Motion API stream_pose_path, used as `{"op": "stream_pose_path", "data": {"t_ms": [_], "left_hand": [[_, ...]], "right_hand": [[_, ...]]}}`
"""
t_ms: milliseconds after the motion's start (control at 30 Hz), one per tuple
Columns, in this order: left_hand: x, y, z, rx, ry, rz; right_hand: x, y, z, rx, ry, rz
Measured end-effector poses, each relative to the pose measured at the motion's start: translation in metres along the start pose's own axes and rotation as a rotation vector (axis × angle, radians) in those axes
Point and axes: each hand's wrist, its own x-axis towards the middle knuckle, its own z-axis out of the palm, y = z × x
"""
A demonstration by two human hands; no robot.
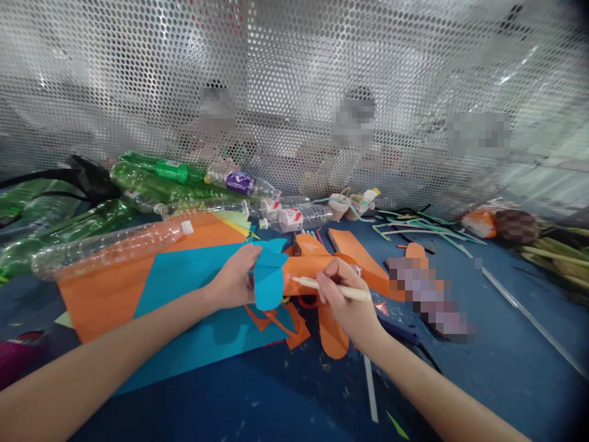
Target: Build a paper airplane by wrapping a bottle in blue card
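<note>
My left hand (pixel 237 276) is closed around the blue end of a paper model airplane (pixel 301 267). Orange paper wraps its body, rounded orange strips stick out like wings, and blue paper pieces (pixel 269 276) stand at the left end. In my right hand (pixel 347 298) is a white marker pen (pixel 331 288), its tip at the body beside the blue paper. The right fingers also rest against the orange body. Beneath lie a blue paper sheet (pixel 184 294) and orange paper scraps (pixel 294 328).
Several plastic bottles (pixel 179 196) lie along the perforated metal screen (pixel 276 73) at the back. A large orange sheet (pixel 92 307) lies left. On the right are thin green strips (pixel 423 224) and a blurred-out flat object (pixel 427 301). A blue glue gun (pixel 398 328) lies behind my right wrist.
</note>
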Motion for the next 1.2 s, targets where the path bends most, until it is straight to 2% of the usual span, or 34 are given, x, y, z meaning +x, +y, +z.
{"op": "stream_pose_path", "data": {"t_ms": [333,500,1033,1200], "left_hand": [[0.0006,0.0016,0.0003,-0.029,0.009,-0.009],[-0.0006,-0.0006,0.0012,-0.015,0.017,0.018],[-0.0002,-0.0005,0.0008,-0.015,0.002,-0.002],[0.0001,0.0002,0.0005,-0.025,0.008,0.005]], "right_hand": [[-0.0013,0.0029,-0.0013,0.030,-0.048,0.019],[-0.0009,0.0025,-0.0008,0.011,-0.002,0.011],[0.0002,0.0022,-0.0008,0.019,-0.042,0.026],[-0.0012,0.0028,-0.0008,0.021,-0.014,0.027]]}}
